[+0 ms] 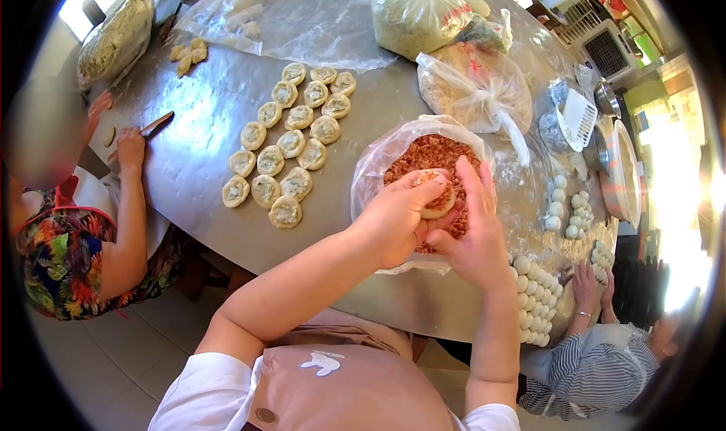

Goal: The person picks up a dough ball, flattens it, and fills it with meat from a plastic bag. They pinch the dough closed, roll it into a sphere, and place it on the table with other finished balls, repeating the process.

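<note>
My left hand [389,221] is closed around a round piece of dough [441,206] with reddish crumbly filling on it, the thumb resting on top. Just to its right, my right hand [478,242] has its fingers stretched upward and apart, close beside the dough. Both hands are over a clear plastic-lined container [365,170] full of reddish crumbly filling [423,155]. To the left on the metal table lie rows of flat dough rounds [291,142] with pale green filling in their centres. Small white dough balls [535,299] sit in rows right of my right forearm.
A person [125,227] at the left has a hand near a knife [157,124]. Another person [597,363] works with dough at the right. Tied plastic bags [476,87] of filling, a plastic sheet [302,26] and dough scraps [189,54] lie on the far table.
</note>
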Demonstrator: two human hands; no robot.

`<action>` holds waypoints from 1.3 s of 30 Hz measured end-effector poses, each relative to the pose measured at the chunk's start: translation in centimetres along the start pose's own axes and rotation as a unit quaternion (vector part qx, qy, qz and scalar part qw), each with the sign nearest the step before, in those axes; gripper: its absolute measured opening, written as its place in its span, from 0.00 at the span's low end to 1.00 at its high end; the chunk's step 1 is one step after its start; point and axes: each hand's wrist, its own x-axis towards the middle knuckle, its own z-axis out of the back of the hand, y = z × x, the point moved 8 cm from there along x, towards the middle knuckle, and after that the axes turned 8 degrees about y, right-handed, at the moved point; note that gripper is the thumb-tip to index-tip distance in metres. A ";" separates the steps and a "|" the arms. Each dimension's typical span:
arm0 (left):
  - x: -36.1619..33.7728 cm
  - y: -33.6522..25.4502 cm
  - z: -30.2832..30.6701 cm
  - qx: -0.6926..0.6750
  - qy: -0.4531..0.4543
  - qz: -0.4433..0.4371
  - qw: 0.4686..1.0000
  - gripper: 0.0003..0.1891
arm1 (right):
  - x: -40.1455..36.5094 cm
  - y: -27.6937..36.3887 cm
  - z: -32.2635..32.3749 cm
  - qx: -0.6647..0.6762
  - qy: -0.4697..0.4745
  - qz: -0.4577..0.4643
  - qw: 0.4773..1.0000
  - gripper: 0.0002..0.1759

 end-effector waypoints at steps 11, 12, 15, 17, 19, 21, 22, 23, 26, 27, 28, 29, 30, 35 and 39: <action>-0.5 0.9 -0.5 0.099 0.016 -0.002 0.995 0.11 | 0.0 1.0 -1.2 0.027 -0.165 0.111 0.980 0.36; -0.4 1.1 -0.4 0.106 0.004 -0.004 0.994 0.12 | -0.1 1.1 -1.2 0.048 -0.181 0.127 0.974 0.34; -0.6 1.3 -0.4 0.104 -0.014 -0.003 0.995 0.14 | 0.0 0.4 -1.7 0.118 -0.174 0.099 0.973 0.27; -0.9 1.7 -0.8 0.074 0.002 0.013 0.997 0.16 | 0.0 -0.3 -1.6 0.207 -0.182 0.090 0.957 0.24; -0.7 1.8 -1.8 -0.054 0.067 0.008 0.996 0.16 | -0.2 -0.6 -1.2 0.255 -0.207 0.066 0.942 0.23; -0.6 1.8 -2.3 -0.088 0.074 0.006 0.993 0.16 | -0.5 -0.2 -0.7 0.264 -0.244 0.030 0.933 0.22; -0.6 1.8 -2.2 -0.057 0.048 0.008 0.997 0.15 | -0.6 -0.1 -0.7 0.239 -0.244 0.030 0.939 0.22; -0.6 1.8 -2.0 -0.025 0.020 0.009 0.999 0.14 | -0.8 -0.1 -0.8 0.214 -0.244 0.030 0.945 0.21; 0.3 2.0 -0.6 0.097 0.043 -0.025 0.994 0.13 | -1.0 1.3 -0.6 0.085 -0.266 0.031 0.960 0.20; 0.4 2.1 -0.2 0.119 0.036 -0.024 0.992 0.13 | -1.1 1.9 -0.6 0.032 -0.277 0.029 0.960 0.20; 0.5 2.2 0.0 0.141 0.029 -0.022 0.989 0.13 | -1.3 2.0 -0.6 0.022 -0.283 0.032 0.958 0.19; 0.6 2.2 0.1 0.162 0.023 -0.021 0.986 0.13 | -1.4 2.0 -0.8 0.011 -0.290 0.035 0.956 0.18; 0.4 2.1 -0.1 0.171 0.008 -0.023 0.985 0.13 | -1.3 2.0 -0.7 0.000 -0.296 0.039 0.954 0.17; -0.3 1.7 -3.0 -0.011 0.071 -0.068 0.995 0.14 | -1.0 -2.3 -0.4 0.351 -0.309 -0.106 0.878 0.17; 0.2 1.8 -2.4 0.131 0.078 -0.070 0.986 0.20 | -0.9 0.4 0.7 0.226 -0.316 -0.072 0.919 0.16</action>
